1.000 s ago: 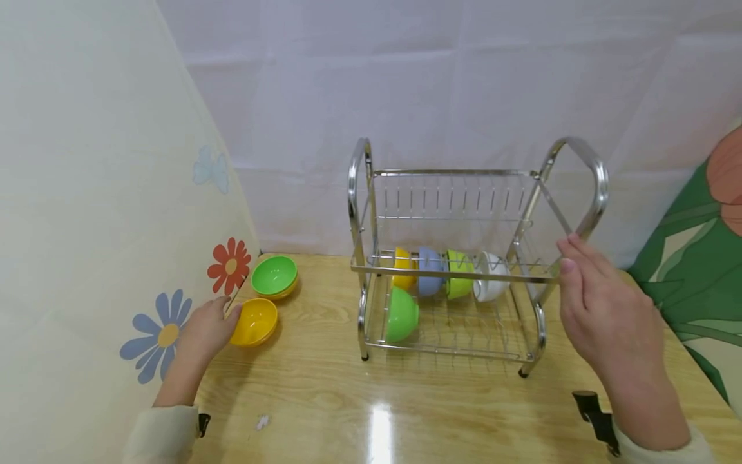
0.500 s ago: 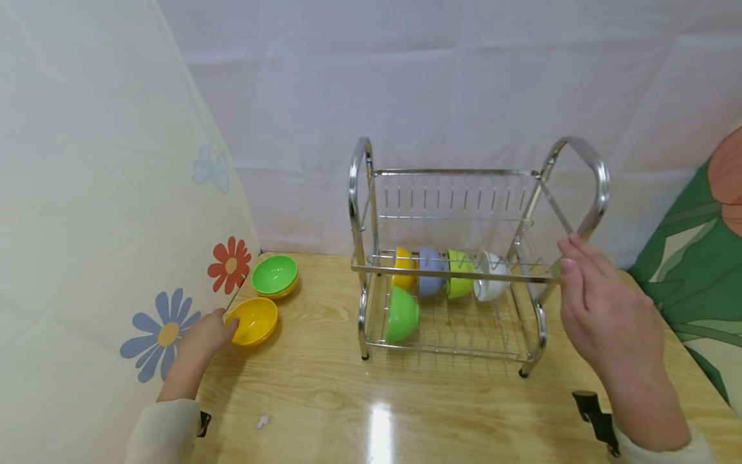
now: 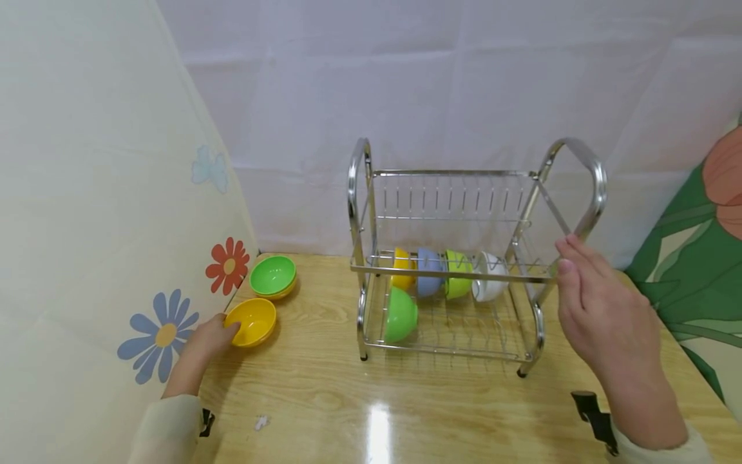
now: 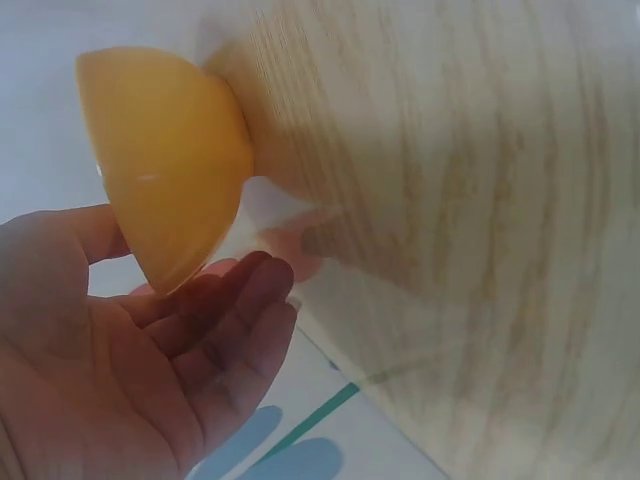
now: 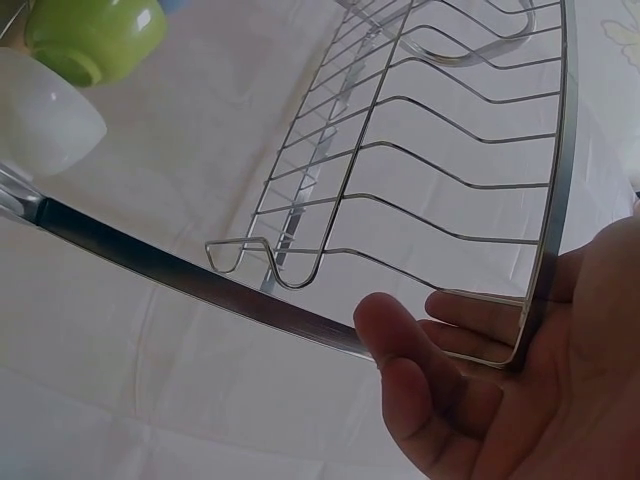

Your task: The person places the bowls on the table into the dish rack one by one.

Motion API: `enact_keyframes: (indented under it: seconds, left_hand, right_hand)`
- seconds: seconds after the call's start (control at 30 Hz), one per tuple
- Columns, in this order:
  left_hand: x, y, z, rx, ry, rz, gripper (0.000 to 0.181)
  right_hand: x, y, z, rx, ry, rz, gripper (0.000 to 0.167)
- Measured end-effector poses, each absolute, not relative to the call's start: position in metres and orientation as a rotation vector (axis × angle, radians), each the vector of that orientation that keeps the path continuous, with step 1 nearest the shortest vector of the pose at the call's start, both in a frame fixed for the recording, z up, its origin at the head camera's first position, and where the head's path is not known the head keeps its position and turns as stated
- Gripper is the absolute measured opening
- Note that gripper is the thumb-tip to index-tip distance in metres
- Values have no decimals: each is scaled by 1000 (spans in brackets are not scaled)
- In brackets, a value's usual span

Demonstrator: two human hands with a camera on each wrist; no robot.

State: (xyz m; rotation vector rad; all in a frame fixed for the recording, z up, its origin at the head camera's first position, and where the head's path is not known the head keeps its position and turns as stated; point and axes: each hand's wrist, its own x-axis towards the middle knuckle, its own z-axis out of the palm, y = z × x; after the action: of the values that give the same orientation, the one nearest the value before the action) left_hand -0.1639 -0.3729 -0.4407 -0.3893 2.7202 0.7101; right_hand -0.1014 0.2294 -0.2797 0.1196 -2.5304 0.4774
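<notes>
the rack (image 3: 440, 274) is shiny, smooth metal; bowls (image 3: 255, 324) look glossy plastic; the counter (image 3: 313, 380) glossy, grained wood; backdrop (image 3: 406, 84) matt, creased cloth

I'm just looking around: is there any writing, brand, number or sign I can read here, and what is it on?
None: no word, label, brand or number can be read in any view.
Held yellow bowl and metal dish rack: no lettering shows.
Left wall: pictures only, a red flower, a blue flower and a pale blue butterfly.
Small whitish spot on the tabletop: too small to make out.
</notes>
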Motion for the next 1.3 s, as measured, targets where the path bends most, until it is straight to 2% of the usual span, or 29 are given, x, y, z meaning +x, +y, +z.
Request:
enact_keyframes:
  seconds: [0.27,0.6,1.0,1.3]
  left_hand:
    - [-166,-381,-453,-348,2738,869,62]
    - [-168,-384,-469,-387,2571,1310,52]
    - [-165,-381,-471,-495,2378,1545,54]
    - [-157,-379,-461,-398,2375,1592,52]
  right_hand:
    - [-101,227,-280,121,-2515,483,48]
    - [-103,227,-279,103,-2544,481,49]
    - [-101,228,-280,101,-2553,481,48]
    - [-100,226,-279,93,-2549,478,49]
